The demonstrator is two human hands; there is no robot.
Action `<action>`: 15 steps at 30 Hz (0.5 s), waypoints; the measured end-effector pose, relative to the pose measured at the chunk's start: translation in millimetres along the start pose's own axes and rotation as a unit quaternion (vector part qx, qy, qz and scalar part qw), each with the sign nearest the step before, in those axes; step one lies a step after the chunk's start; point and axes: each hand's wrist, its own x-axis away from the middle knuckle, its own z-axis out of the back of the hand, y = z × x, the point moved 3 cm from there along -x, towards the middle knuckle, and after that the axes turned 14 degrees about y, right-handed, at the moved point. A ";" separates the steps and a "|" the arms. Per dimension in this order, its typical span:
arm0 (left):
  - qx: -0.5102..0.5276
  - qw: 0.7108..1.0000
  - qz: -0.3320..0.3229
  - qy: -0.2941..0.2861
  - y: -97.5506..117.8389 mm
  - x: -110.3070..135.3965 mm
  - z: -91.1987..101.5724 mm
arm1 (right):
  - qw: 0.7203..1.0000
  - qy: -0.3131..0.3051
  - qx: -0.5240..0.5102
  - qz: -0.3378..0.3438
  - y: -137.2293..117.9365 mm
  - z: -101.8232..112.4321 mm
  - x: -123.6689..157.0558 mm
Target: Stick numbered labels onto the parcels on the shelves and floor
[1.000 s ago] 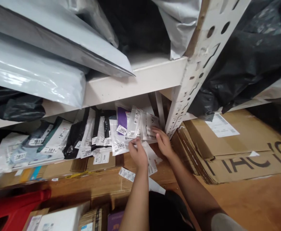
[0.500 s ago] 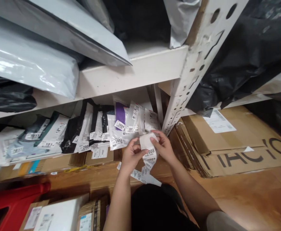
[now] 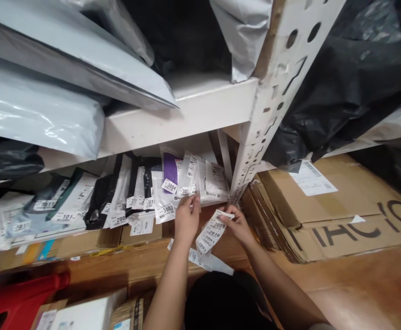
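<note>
My right hand [image 3: 239, 225] pinches the top end of a strip of white number labels [image 3: 211, 233]. The top label reads 3009, and the strip hangs down and folds toward my lap. My left hand [image 3: 188, 215] is up at the front of the shelf, its fingers pressed together. What they hold, if anything, is hidden. Just beyond it stand clear-bagged packets: a purple one [image 3: 170, 172] marked 3004, a white one [image 3: 166, 208] marked 3002, and a clear-wrapped white packet [image 3: 216, 181] at the right end.
A white shelf beam [image 3: 183, 117] crosses above my hands and meets a slotted upright [image 3: 265, 105]. Large grey mailer bags [image 3: 38, 105] hang over the beam's edge. Cardboard boxes [image 3: 327, 206] are stacked at the right. A red plastic object [image 3: 24, 298] is at the lower left.
My left hand has left the label strip and moved up toward the packets. The label 3008 no longer shows; 3009 is now on top in my right hand.
</note>
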 end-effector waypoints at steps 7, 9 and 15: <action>-0.033 0.994 -0.067 -0.080 -11.9 -47.2 -33.1 | 0.992 0.050 -0.026 -0.116 36.3 2.0 -3.5; -0.026 0.987 -0.085 -0.132 -9.4 -55.9 -32.0 | 0.991 0.026 -0.015 -0.127 34.9 -9.4 -3.2; 0.025 0.942 -0.066 -0.328 -0.5 -75.2 -35.0 | 0.992 0.090 0.010 -0.087 33.7 -46.2 -16.9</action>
